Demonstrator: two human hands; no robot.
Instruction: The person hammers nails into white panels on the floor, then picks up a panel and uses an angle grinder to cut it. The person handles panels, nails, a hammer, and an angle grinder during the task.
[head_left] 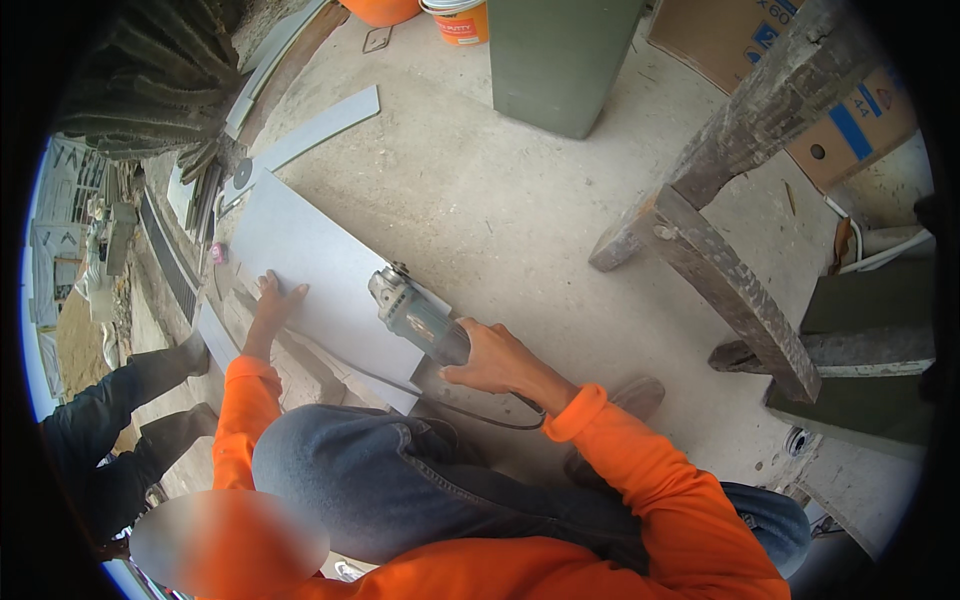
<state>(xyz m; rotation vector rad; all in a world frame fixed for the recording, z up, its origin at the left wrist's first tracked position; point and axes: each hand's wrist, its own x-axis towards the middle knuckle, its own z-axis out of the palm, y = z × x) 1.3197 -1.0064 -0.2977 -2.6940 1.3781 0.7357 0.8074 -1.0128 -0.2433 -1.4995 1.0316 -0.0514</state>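
Observation:
A large light-grey tile [310,235] lies flat on the concrete floor in front of my knees. My left hand [272,305] rests on its left edge, fingers spread, holding nothing. My right hand [500,358] is wrapped round the body of a grey-green angle grinder [415,318]. The grinder's metal head is over the right side of the tile; whether its disc touches the surface I cannot tell. From its rear a dark power cord [470,414] curves back to the left, across the tile's near part.
A narrow tile strip [330,128] with a dark disc [243,173] lies beyond the tile. A wooden trestle [725,270] stands at the right, with cardboard boxes [850,130] behind. Ahead are a green column [560,70] and an orange bucket [460,22]. Another person's legs [130,395] are at left.

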